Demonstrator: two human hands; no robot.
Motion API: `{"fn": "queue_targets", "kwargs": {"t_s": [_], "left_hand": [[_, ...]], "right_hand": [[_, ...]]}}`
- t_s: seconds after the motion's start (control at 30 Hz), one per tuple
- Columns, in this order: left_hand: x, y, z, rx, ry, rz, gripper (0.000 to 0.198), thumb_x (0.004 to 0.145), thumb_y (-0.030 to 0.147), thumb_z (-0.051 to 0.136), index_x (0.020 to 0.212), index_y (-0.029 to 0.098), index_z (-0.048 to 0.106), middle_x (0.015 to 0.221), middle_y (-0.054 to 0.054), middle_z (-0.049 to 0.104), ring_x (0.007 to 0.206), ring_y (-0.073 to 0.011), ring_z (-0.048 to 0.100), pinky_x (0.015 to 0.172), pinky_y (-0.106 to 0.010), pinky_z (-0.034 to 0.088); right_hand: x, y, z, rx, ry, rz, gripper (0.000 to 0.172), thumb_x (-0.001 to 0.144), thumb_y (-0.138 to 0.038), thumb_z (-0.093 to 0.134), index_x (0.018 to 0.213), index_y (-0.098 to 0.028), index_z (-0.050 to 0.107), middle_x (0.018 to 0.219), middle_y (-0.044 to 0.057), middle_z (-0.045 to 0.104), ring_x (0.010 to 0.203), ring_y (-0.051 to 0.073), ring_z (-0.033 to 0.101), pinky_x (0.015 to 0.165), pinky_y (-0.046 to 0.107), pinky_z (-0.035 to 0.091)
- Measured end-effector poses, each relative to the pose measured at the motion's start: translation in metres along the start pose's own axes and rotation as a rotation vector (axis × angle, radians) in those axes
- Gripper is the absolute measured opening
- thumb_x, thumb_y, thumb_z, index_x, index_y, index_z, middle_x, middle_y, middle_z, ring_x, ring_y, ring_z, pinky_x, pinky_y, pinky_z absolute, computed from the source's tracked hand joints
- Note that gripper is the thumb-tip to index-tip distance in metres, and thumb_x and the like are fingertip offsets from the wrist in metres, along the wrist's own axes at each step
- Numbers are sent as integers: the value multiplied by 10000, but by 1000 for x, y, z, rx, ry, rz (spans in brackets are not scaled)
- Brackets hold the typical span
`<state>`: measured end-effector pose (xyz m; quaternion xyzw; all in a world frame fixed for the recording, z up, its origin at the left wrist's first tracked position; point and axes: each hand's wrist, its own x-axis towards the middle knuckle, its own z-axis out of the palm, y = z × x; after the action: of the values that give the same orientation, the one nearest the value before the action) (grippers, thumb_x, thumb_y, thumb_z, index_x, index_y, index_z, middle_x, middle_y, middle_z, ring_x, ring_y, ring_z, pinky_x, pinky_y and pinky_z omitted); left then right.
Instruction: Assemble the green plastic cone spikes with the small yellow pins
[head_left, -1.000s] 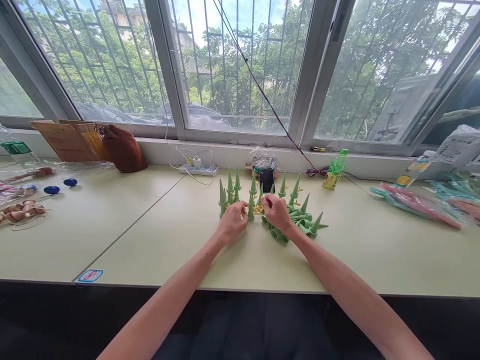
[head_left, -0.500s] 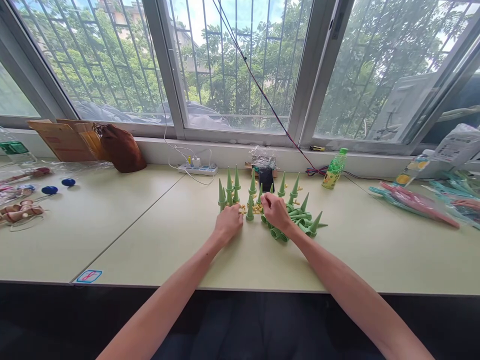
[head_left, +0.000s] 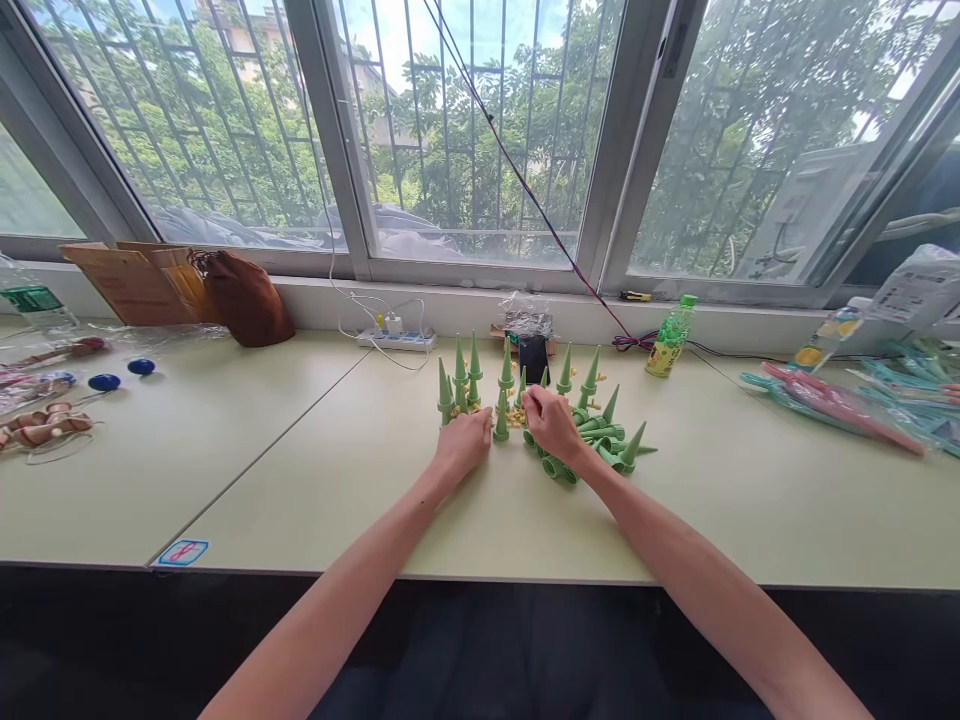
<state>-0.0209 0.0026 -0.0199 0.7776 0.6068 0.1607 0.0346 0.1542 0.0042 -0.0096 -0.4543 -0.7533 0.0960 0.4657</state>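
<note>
My left hand point(head_left: 463, 443) rests low over the table with its fingers bent together, beside an upright green cone-shaped spike point(head_left: 502, 420). Whatever its fingertips hold, if anything, is hidden. Right of that spike, my right hand point(head_left: 553, 422) is closed like a fist above the left edge of a pile of hollow green spikes point(head_left: 600, 440); its contents I cannot make out. Small yellow pieces point(head_left: 516, 416) lie between the hands. Behind my left hand stand several upright green spikes point(head_left: 460, 370), and more point(head_left: 590, 376) stand behind the pile, some with yellow pieces attached.
A black phone point(head_left: 533, 358) leans behind the spikes. A power strip point(head_left: 397, 339) and a green bottle point(head_left: 670, 338) stand toward the window. To the left are a brown pouch point(head_left: 246, 298) and blue balls point(head_left: 104, 382); to the right, plastic-wrapped items point(head_left: 832, 400).
My left hand has shifted slightly right, its fingertips now closer to the upright spike. The right hand stays where it was. The view has moved very slightly.
</note>
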Motion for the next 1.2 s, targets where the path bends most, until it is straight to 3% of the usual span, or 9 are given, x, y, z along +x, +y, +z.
{"fn": "queue_targets", "kwargs": {"t_s": [0.23,1.2], "left_hand": [[0,0,1,-16,13,4,305,944,307,400,1139,245,625,913,-101,719,858,-251,664,714,-309,448],[1,2,1,-70,42,-52,277,898,250,432,1108,223,610,904,-97,715,868,-261,662,672,-314,456]], "right_hand": [[-1,1,1,-17,18,-15,314,953,-346,363,666,-219,356,555,-18,440,501,123,372,537,251,293],[-1,0,3,12,-13,-7,322,948,-363,369,660,-221,347,530,-37,405,485,118,365,531,252,297]]}}
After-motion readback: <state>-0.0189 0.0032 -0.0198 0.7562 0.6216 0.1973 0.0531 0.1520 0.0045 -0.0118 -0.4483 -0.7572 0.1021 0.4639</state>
